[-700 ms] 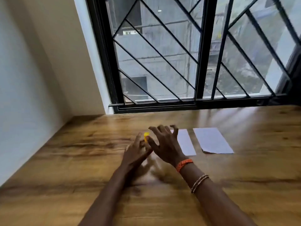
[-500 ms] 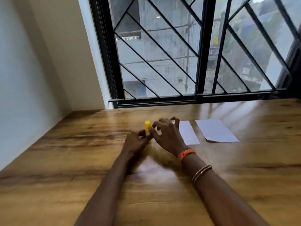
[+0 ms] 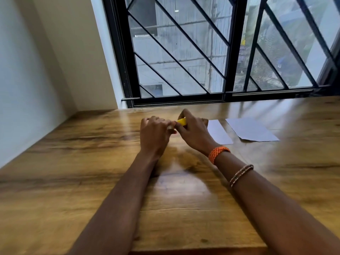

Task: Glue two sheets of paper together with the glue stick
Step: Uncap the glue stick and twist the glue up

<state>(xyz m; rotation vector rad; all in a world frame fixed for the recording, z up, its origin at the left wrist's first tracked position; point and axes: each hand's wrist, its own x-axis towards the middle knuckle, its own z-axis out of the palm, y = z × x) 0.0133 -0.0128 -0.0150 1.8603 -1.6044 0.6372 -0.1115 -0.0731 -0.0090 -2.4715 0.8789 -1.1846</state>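
A small glue stick with a yellow cap (image 3: 181, 121) is held between both hands above the middle of the wooden table (image 3: 73, 162). My left hand (image 3: 155, 134) grips its lower body, mostly hidden by the fingers. My right hand (image 3: 194, 132) curls its fingers round the yellow cap end. Two white sheets of paper lie flat to the right: a narrow sheet (image 3: 219, 132), partly behind my right hand, and a wider sheet (image 3: 252, 129) beyond it.
A black-barred window (image 3: 202, 52) runs along the table's far edge. A white wall (image 3: 27, 80) closes off the left side. The table's near edge (image 3: 184, 250) shows at the bottom.
Both hands have closed on the glue stick, which stood on the table before. It now lies tilted between them, lifted off the surface. The camera has tipped downward.
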